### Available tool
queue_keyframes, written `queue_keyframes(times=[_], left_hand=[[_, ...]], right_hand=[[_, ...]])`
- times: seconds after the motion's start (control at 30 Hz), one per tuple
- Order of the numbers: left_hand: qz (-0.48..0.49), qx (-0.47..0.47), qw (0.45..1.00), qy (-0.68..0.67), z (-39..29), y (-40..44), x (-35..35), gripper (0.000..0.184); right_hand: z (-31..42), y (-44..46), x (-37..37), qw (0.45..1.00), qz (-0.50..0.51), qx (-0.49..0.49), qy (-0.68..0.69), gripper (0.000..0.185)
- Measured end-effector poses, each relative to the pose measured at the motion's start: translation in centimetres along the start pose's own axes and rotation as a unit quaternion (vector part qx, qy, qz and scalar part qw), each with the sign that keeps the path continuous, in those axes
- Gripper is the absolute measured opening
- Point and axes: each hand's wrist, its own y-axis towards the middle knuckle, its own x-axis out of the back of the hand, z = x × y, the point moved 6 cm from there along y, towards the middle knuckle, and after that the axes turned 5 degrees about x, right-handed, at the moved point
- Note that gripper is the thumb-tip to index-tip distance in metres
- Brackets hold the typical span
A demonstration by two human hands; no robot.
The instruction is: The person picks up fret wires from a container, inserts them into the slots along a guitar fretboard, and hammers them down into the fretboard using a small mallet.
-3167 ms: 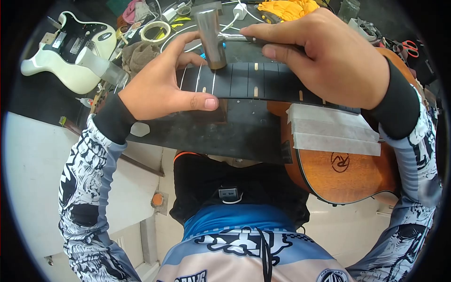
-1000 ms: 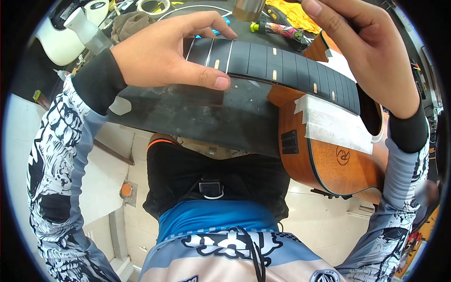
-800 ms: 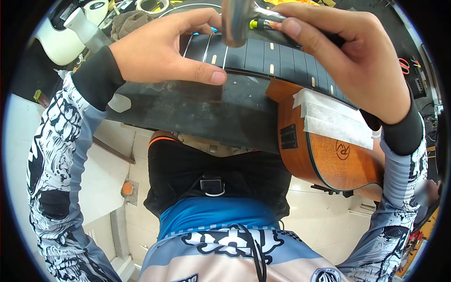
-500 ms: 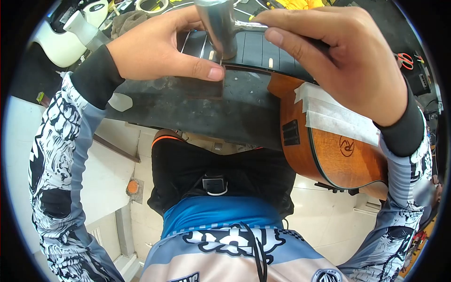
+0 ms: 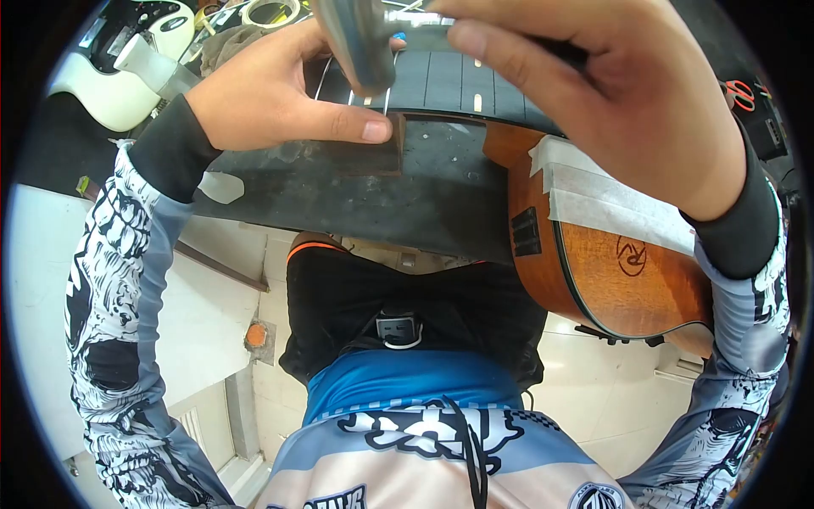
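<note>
My right hand [image 5: 602, 102] grips a metal hammer [image 5: 352, 47] by its handle. The hammer head hangs over the dark fretboard [image 5: 445, 85] of a guitar, its lower face close to a pale inlay; whether it touches is unclear. My left hand [image 5: 263, 89] spans the neck, with the thumb along the near edge and a fingertip showing at the far side. Its other fingers are hidden. Bright fret wires [image 5: 387, 100] cross the board between thumb and fingers. The brown guitar body [image 5: 585, 254] lies at the right, partly under pale masking tape [image 5: 593, 191].
A wooden block [image 5: 373, 161] sits below the neck on the black workbench [image 5: 441, 195]. At the left are a white guitar body [image 5: 102, 97] and a clear-and-white bottle [image 5: 153, 64]. A tape roll [image 5: 270, 12] lies behind; red-handled scissors [image 5: 740, 95] are at the far right.
The hammer head has shifted left along the fretboard and tilted. My left thumb has slid slightly left with it. The whole view has shifted a little.
</note>
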Motion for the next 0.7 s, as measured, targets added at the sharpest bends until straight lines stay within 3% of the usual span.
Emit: queue_keyframes(times=[0.03, 0.1, 0.13, 0.2, 0.23, 0.3, 0.33, 0.4, 0.5, 0.53, 0.6, 0.63, 0.7], left_hand=[[0.002, 0.000, 1.000, 0.001, 0.0, 0.1, 0.0, 0.085], [0.054, 0.051, 0.997, -0.033, 0.6, 0.4, -0.2, 0.089], [0.020, 0.059, 0.996, -0.057, 0.5, 0.0, -0.2, 0.084], [0.022, 0.057, 0.997, -0.054, 0.3, 0.0, -0.1, 0.082], [0.027, 0.054, 0.997, -0.051, 0.1, 0.1, -0.1, 0.080], [0.025, 0.018, 0.998, -0.053, 0.4, 0.4, -0.4, 0.081], [0.029, 0.029, 0.997, -0.067, 0.4, 0.4, -0.4, 0.081], [0.029, 0.035, 0.996, -0.083, 0.3, 0.3, -0.3, 0.081], [0.030, 0.045, 0.996, -0.064, 0.2, 0.3, -0.2, 0.083], [0.024, 0.033, 0.998, -0.052, 0.2, 0.3, -0.2, 0.086], [0.036, 0.055, 0.995, -0.074, 0.1, 0.2, -0.1, 0.086], [0.045, 0.077, 0.991, -0.101, 0.3, 0.2, -0.2, 0.087], [0.041, 0.063, 0.993, -0.091, 0.2, 0.4, -0.3, 0.088]], right_hand=[[-0.5, -0.2, -0.5, 1.000, -0.001, -0.001, 0.001, 0.018], [-2.4, -0.4, -2.1, 0.991, 0.094, -0.028, -0.090, 0.018], [-2.7, 0.0, -1.2, 0.991, 0.093, -0.030, -0.092, 0.018], [-2.5, 0.7, -0.6, 0.973, 0.210, -0.018, 0.093, 0.019], [-2.5, 0.2, -1.4, 0.974, 0.207, -0.018, 0.094, 0.019], [-3.0, -0.8, -0.9, 0.999, -0.013, -0.034, -0.027, 0.021], [-3.7, -0.6, 0.5, 0.981, -0.001, -0.158, 0.117, 0.023], [-6.0, -1.8, -0.1, 0.967, -0.215, -0.133, -0.001, 0.023], [-10.1, -3.5, 0.2, 0.955, -0.291, -0.058, -0.011, 0.021], [-10.2, -3.9, 0.3, 0.953, -0.297, -0.060, -0.010, 0.021], [-11.1, -4.9, 0.2, 0.941, -0.288, -0.154, -0.093, 0.021], [-11.7, -5.4, -0.1, 0.938, -0.294, -0.159, -0.088, 0.021], [-12.1, -5.8, -0.7, 0.927, -0.259, -0.128, -0.239, 0.022]])
